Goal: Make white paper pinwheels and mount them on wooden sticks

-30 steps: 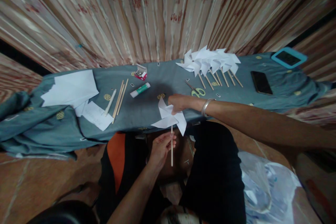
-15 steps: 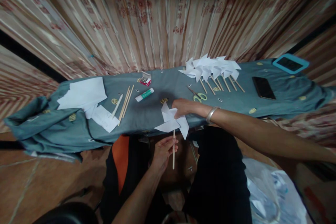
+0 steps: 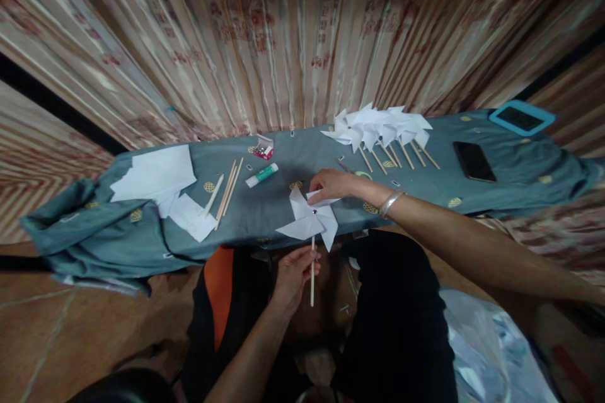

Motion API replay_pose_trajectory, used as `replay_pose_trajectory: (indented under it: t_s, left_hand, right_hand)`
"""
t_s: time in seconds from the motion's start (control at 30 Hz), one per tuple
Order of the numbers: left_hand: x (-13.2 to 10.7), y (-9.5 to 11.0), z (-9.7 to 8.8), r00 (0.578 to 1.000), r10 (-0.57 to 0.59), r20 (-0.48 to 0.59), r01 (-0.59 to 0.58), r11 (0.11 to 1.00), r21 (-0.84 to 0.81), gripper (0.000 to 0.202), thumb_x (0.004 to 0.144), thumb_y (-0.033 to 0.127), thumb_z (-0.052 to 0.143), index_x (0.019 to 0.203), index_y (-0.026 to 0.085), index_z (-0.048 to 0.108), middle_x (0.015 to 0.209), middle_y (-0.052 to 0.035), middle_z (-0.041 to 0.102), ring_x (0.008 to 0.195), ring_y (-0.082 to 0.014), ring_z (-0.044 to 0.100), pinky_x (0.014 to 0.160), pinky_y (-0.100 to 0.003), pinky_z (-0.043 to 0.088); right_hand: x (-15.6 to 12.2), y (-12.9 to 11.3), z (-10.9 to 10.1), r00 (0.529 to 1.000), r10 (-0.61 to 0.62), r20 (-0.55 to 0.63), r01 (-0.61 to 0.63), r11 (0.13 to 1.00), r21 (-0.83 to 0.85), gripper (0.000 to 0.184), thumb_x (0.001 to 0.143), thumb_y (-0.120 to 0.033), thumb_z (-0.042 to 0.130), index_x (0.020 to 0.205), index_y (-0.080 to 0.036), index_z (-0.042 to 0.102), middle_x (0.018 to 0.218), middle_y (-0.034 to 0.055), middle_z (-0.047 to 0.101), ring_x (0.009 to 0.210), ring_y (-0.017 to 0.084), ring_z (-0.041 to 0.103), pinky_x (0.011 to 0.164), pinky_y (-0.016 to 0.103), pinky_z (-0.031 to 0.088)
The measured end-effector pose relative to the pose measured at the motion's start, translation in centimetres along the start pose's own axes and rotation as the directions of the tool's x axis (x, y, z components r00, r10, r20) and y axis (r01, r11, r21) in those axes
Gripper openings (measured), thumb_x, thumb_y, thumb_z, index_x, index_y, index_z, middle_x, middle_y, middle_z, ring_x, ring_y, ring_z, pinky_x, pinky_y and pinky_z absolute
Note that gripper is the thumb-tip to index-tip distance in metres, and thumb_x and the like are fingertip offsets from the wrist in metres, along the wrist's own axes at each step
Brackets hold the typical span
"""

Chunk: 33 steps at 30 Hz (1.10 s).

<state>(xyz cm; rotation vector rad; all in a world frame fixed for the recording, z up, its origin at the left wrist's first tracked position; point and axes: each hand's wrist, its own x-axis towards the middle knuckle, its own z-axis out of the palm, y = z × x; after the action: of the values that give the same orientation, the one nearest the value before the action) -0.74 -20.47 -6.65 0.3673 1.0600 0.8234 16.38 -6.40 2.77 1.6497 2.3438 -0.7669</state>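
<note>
A white paper pinwheel [image 3: 307, 225] with a dark pin at its centre is held near the table's front edge. Its thin wooden stick [image 3: 312, 289] points down toward my lap, and the fingers of my left hand [image 3: 293, 274] are closed around it. At the upper right blade is my right hand [image 3: 331, 184], with curled fingers that appear to pinch the paper. Scissors [image 3: 362, 174] with light green handles lie just behind my right hand, partly hidden by it. A glue stick [image 3: 261, 175] rests to the left of the pinwheel.
Several finished pinwheels [image 3: 373, 126] overlap at the back of the cloth-covered table [image 3: 293, 151]. Leftward lie wooden sticks [image 3: 230, 189], a white pen [image 3: 214, 194], paper sheets [image 3: 163, 170] and a small pin box [image 3: 263, 147]. A phone [image 3: 474, 161] and a blue-framed device [image 3: 522, 118] lie right.
My right hand has moved slightly up from the pinwheel's centre to its upper right blade, uncovering the dark pin. My left hand keeps its hold on the stick.
</note>
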Motion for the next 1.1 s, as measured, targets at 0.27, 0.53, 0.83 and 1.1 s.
replay_pose_trajectory:
  t_s: [0.27, 0.53, 0.83, 1.1]
  left_hand:
    - [0.0, 1.0, 0.2, 0.999, 0.033, 0.036, -0.031, 0.999, -0.044, 0.043, 0.043, 0.030, 0.093, 0.077, 0.010, 0.075, 0.067, -0.0047, 0.071, 0.050, -0.0070, 0.058, 0.052, -0.019, 0.047]
    - [0.4, 3.7, 1.9, 0.996, 0.085, 0.037, -0.083, 0.995, -0.056, 0.037, 0.047, 0.023, 0.092, 0.077, 0.011, 0.075, 0.068, -0.0044, 0.071, 0.051, -0.0077, 0.059, 0.051, -0.019, 0.048]
    - [2.5, 8.1, 5.2, 0.991, 0.130, 0.037, -0.129, 0.991, -0.020, 0.026, 0.054, 0.016, 0.089, 0.075, 0.012, 0.074, 0.071, -0.0036, 0.072, 0.056, -0.0089, 0.063, 0.052, -0.018, 0.050]
    - [5.6, 9.3, 6.8, 0.974, 0.200, 0.104, -0.202, 0.979, 0.009, 0.031, 0.050, 0.021, 0.090, 0.076, 0.013, 0.076, 0.067, -0.0019, 0.067, 0.060, -0.0088, 0.059, 0.056, -0.020, 0.050]
  right_hand:
    - [-0.6, 2.1, 0.7, 0.913, 0.092, -0.397, 0.041, 0.948, 0.315, 0.033, 0.082, -0.043, 0.062, 0.094, -0.015, 0.074, 0.088, 0.0058, 0.074, 0.078, 0.018, 0.064, 0.067, 0.025, 0.041]
    - [-2.5, 4.0, 3.9, 0.450, 0.479, -0.754, 0.369, 0.669, 0.645, 0.043, 0.080, -0.053, 0.060, 0.099, -0.015, 0.070, 0.095, 0.0094, 0.073, 0.089, 0.021, 0.066, 0.082, 0.033, 0.049]
    - [-1.3, 5.8, 7.1, 0.485, 0.735, -0.473, 0.546, 0.168, 0.821, 0.048, 0.062, -0.064, 0.072, 0.081, -0.020, 0.070, 0.087, 0.0084, 0.075, 0.084, 0.021, 0.070, 0.077, 0.034, 0.053]
    - [-1.0, 5.4, 6.3, 0.617, 0.646, -0.450, 0.479, 0.146, 0.866, 0.055, 0.063, -0.070, 0.068, 0.088, -0.021, 0.071, 0.094, 0.0083, 0.076, 0.097, 0.025, 0.069, 0.081, 0.035, 0.052]
